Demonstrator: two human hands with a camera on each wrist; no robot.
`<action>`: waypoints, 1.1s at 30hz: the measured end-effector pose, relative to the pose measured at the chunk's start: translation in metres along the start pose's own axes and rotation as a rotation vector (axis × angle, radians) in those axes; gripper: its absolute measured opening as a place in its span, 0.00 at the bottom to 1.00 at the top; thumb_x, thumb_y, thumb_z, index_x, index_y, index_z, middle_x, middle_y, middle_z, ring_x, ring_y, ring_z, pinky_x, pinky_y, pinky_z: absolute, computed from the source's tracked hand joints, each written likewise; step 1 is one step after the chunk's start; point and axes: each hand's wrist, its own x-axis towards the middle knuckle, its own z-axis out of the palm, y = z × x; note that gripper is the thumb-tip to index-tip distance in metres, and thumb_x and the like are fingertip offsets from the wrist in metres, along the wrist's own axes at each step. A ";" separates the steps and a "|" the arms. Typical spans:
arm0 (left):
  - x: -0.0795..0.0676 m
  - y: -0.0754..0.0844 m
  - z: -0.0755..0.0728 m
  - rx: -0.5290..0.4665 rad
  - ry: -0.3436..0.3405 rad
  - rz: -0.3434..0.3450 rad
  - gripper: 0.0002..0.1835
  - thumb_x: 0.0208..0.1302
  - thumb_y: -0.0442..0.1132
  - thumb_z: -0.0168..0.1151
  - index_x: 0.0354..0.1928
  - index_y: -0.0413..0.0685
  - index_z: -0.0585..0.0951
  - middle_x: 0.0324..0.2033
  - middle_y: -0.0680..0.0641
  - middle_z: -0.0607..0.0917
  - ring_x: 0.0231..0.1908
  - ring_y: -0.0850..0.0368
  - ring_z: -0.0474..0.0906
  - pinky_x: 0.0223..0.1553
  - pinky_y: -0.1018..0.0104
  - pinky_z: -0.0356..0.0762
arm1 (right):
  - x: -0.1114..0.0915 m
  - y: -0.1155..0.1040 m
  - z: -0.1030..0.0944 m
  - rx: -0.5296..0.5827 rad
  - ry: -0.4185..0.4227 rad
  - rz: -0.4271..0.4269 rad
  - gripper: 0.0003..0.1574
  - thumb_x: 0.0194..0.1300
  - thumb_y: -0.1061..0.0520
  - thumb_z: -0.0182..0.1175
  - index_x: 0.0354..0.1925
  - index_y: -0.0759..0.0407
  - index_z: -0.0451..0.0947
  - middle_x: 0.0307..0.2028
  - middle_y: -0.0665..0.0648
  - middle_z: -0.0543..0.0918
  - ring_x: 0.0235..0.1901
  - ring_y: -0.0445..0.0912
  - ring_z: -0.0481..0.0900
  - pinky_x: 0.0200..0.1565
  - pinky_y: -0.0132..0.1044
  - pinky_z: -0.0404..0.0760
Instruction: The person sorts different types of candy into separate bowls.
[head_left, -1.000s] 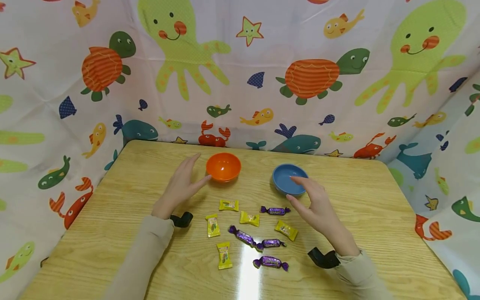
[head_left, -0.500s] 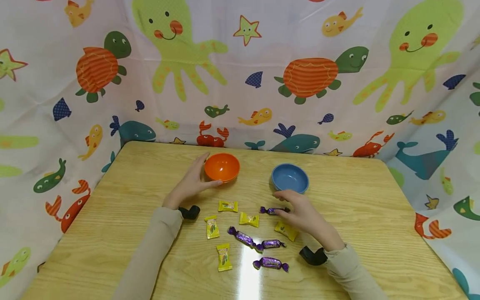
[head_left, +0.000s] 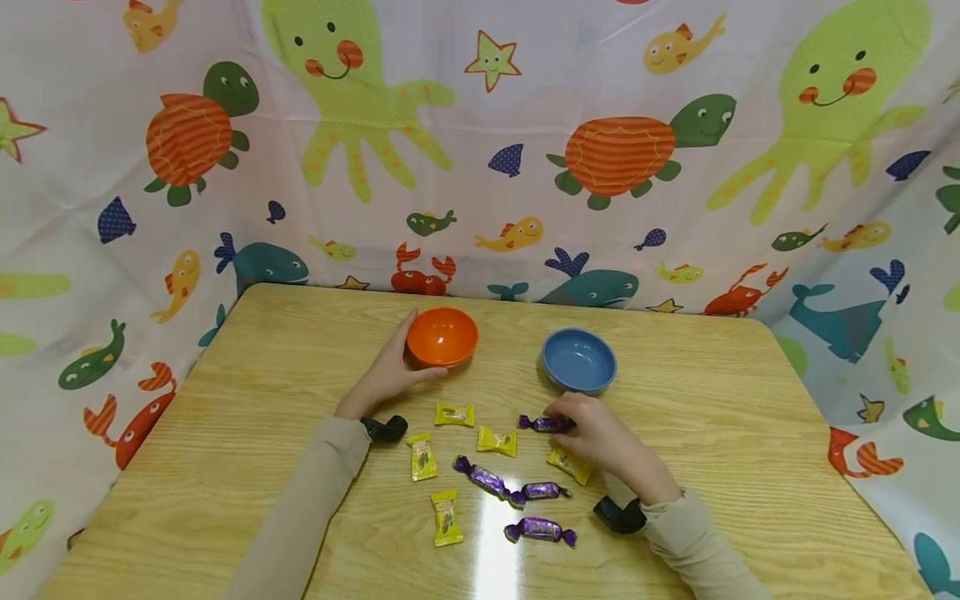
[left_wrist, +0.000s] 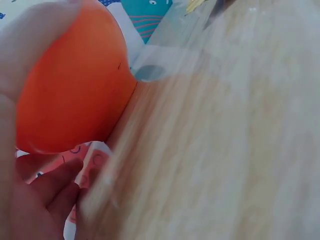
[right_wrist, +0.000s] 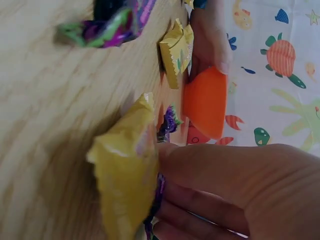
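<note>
My left hand [head_left: 390,371] grips the orange bowl [head_left: 442,337] at its left side, thumb along the near wall and fingers round the far left. In the left wrist view the thumb lies against the bowl's outer wall. My right hand [head_left: 603,433] reaches down over a purple-wrapped candy [head_left: 542,424], thumb and fingers closing on its right end. A yellow-wrapped candy [head_left: 568,465] lies just below this hand, partly covered by it; in the right wrist view that yellow candy [right_wrist: 127,165] hides part of the purple one.
A blue bowl [head_left: 579,360] stands behind the right hand. Several more yellow candies [head_left: 446,518] and purple candies [head_left: 540,529] lie scattered on the wooden table [head_left: 675,392]. A sea-animal printed curtain [head_left: 465,167] hangs behind and at the sides.
My left hand has moved right, from beside the orange bowl to gripping it. My right hand has come down and left from over the blue bowl to the purple candy.
</note>
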 end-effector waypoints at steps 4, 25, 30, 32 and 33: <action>-0.001 -0.005 0.002 -0.046 0.024 -0.006 0.63 0.53 0.59 0.75 0.79 0.50 0.44 0.77 0.44 0.50 0.75 0.46 0.48 0.73 0.45 0.49 | -0.001 0.001 0.004 -0.019 0.007 -0.004 0.16 0.54 0.65 0.73 0.43 0.63 0.84 0.40 0.56 0.83 0.42 0.49 0.81 0.44 0.44 0.83; -0.003 -0.006 0.002 -0.150 0.062 0.036 0.57 0.53 0.54 0.76 0.78 0.46 0.51 0.74 0.44 0.59 0.73 0.48 0.56 0.72 0.50 0.54 | 0.003 0.004 0.002 -0.002 0.083 -0.048 0.11 0.55 0.68 0.71 0.39 0.62 0.86 0.36 0.53 0.83 0.37 0.46 0.80 0.39 0.39 0.82; -0.003 -0.006 0.003 -0.155 0.066 0.059 0.57 0.54 0.52 0.77 0.77 0.44 0.52 0.73 0.43 0.61 0.72 0.48 0.58 0.72 0.49 0.54 | 0.006 0.000 -0.005 0.009 0.082 -0.042 0.11 0.56 0.69 0.71 0.40 0.62 0.86 0.37 0.55 0.83 0.38 0.47 0.80 0.40 0.40 0.82; -0.003 -0.007 0.004 -0.154 0.065 0.065 0.56 0.54 0.52 0.77 0.77 0.45 0.52 0.73 0.43 0.61 0.72 0.48 0.58 0.72 0.49 0.54 | 0.007 -0.002 -0.008 0.013 0.090 -0.045 0.11 0.56 0.69 0.71 0.40 0.62 0.86 0.38 0.55 0.84 0.39 0.47 0.80 0.40 0.40 0.83; -0.004 -0.007 0.004 -0.155 0.064 0.066 0.56 0.54 0.52 0.77 0.77 0.45 0.53 0.73 0.44 0.61 0.72 0.48 0.58 0.72 0.49 0.54 | 0.008 -0.003 -0.010 0.010 0.098 -0.049 0.12 0.55 0.69 0.71 0.40 0.62 0.86 0.38 0.55 0.84 0.39 0.47 0.80 0.40 0.41 0.83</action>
